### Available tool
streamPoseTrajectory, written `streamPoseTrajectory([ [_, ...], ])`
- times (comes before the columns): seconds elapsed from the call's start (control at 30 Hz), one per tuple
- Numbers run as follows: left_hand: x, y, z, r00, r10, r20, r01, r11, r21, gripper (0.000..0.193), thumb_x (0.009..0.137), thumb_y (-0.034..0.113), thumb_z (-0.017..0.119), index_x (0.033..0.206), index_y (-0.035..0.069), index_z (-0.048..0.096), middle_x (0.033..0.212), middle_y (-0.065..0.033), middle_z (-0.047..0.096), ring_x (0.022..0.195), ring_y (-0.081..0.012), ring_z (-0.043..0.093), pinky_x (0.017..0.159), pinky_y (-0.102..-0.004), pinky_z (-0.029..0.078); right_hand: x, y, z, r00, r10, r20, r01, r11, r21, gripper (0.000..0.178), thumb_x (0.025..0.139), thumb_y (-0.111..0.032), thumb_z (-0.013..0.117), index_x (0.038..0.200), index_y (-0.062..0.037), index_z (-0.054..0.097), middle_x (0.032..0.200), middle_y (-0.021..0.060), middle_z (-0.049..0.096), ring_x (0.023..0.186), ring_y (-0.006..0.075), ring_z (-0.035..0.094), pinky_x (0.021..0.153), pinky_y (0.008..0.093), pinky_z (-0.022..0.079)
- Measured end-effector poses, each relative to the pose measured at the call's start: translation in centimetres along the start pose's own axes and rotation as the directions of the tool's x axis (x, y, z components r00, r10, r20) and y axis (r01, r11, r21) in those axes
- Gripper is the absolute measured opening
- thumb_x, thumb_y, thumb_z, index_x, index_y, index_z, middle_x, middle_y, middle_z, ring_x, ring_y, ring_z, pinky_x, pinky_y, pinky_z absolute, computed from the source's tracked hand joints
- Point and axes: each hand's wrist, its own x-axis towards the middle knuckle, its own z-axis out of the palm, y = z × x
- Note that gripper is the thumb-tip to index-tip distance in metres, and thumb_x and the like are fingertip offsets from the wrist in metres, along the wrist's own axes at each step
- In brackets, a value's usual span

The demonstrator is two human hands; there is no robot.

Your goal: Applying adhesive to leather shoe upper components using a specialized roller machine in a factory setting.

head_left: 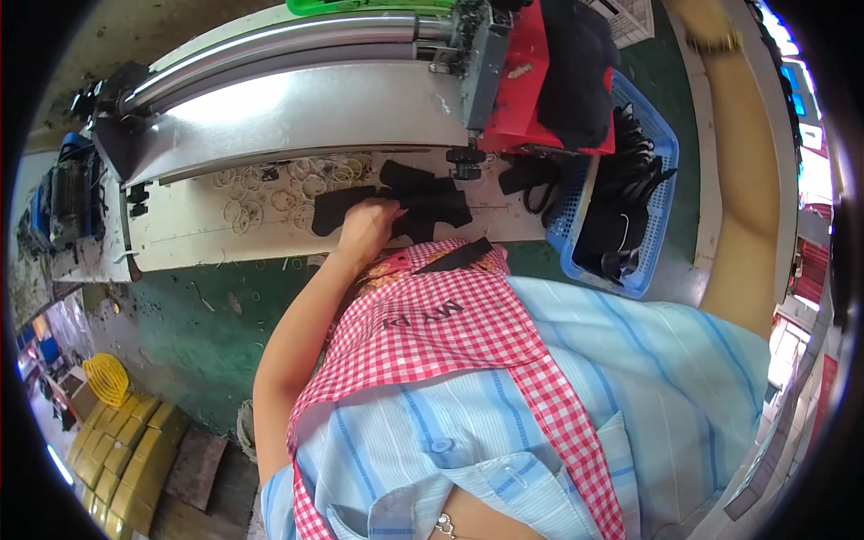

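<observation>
My left hand (367,230) is at the front of the machine's pale worktop, its fingers closed at the edge of a flat black cut piece (432,209). Several such dark pieces overlap there, and which one the fingers grip is partly hidden. My right arm stretches far out along the right side. At the top edge my right hand (700,20) is blurred and partly cut off, with a gold-coloured band at the wrist; its fingers cannot be made out. Another black piece (526,175) with a loop lies right of the pile.
A roller machine (297,99) spans the worktop's back. Pale rings (243,214) lie scattered at left. To the right stands a blue basket (668,144) of black pieces, beside a red surface (531,54) with dark material. Yellow stacked blocks (135,459) sit at lower left.
</observation>
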Motion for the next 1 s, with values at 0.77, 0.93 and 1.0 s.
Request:
streamPoseTrajectory([
  [0.77,-3.9,8.2,-13.9,0.943,-0.319,0.099,0.297,0.667,-0.684,0.011,0.083,0.004,0.066,0.088,0.001,0.057,0.081,0.0021,0.057,0.075,-0.0046,0.051,0.069,-0.0193,0.044,-7.4,-25.4,7.0,0.699,-0.557,0.450,-0.565,-0.045,0.824,0.027,0.074,-0.017,0.074,0.093,0.0012,0.066,0.075,0.0059,0.065,0.078,0.0093,0.059,0.072,0.0264,0.049],
  [0.93,-3.8,6.6,-15.4,0.783,-0.621,-0.020,0.570,0.730,-0.377,0.018,0.086,0.016,0.066,0.091,0.000,0.062,0.073,-0.0029,0.062,0.071,-0.0055,0.055,0.066,-0.0228,0.047,-4.4,-25.8,7.2,0.886,-0.234,0.401,-0.396,0.073,0.915,0.032,0.085,-0.026,0.060,0.087,0.0061,0.060,0.070,0.0185,0.058,0.063,0.0185,0.054,0.062,0.0343,0.044],
  [1.0,-4.1,6.8,-16.1,0.799,-0.599,0.053,0.481,0.584,-0.654,0.019,0.085,0.016,0.067,0.093,0.000,0.063,0.077,-0.0013,0.063,0.072,-0.0058,0.056,0.067,-0.0227,0.047,-3.7,-24.3,6.9,0.851,-0.252,0.461,-0.479,-0.008,0.878,0.028,0.085,-0.023,0.064,0.090,0.0045,0.059,0.066,0.0098,0.055,0.063,0.0116,0.050,0.062,0.0291,0.043],
])
